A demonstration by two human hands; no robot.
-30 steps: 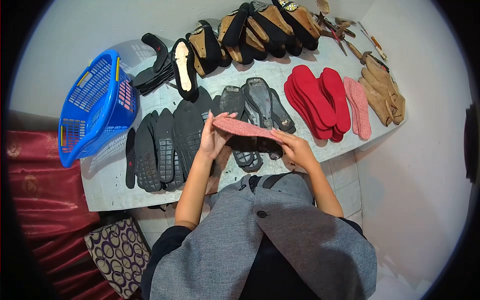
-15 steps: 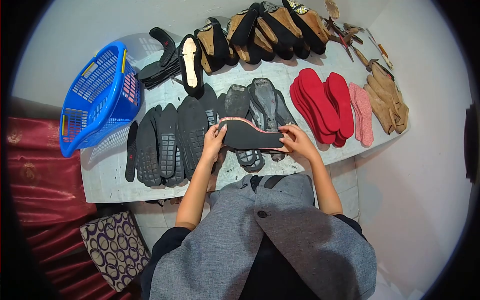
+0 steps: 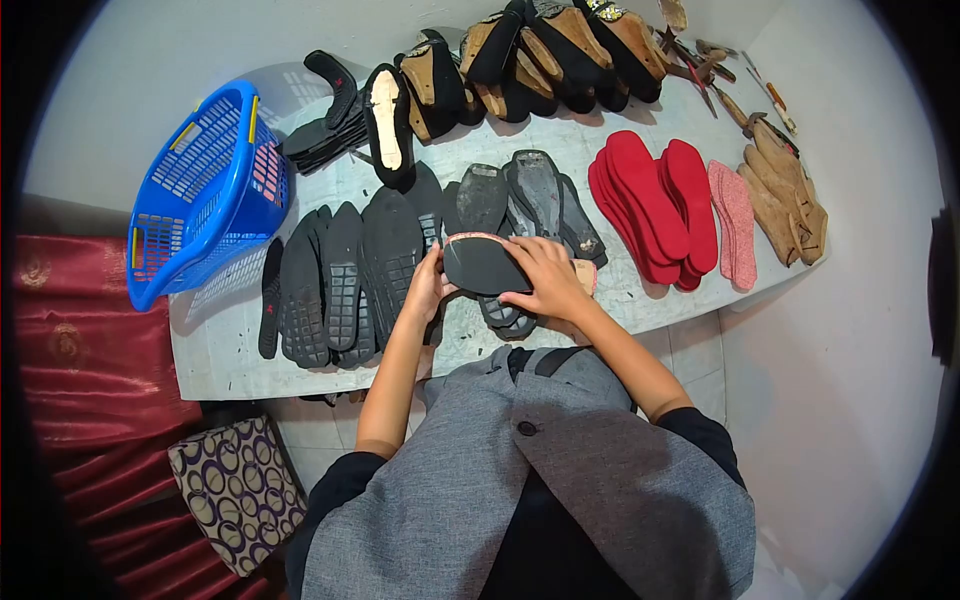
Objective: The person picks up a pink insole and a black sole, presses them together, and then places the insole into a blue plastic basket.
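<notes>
A black insole (image 3: pixel 484 266) with a pink speckled edge is held level above the table's front part. My left hand (image 3: pixel 428 286) is closed on its left end, thumb at the rim. My right hand (image 3: pixel 549 280) wraps over its middle and hides much of it, while a pale piece of the right end (image 3: pixel 586 273) shows past the knuckles. Beneath and behind it lie grey-black shoe soles (image 3: pixel 533 180). Left of my left hand, more black soles (image 3: pixel 390 225) with gridded undersides lie in overlapping rows.
Red insoles (image 3: pixel 650 200) and pink speckled insoles (image 3: pixel 737 225) lie to the right, beside tan work gloves (image 3: pixel 780 195). Hand tools (image 3: pixel 740 110) rest at the back right. Black shoes on wooden lasts (image 3: pixel 500 60) line the wall. A blue basket (image 3: pixel 215 220) stands at the left edge.
My right hand has slid left from the insole's right end to wrap over its middle. My left hand stays on the left end. The whole view has shifted slightly.
</notes>
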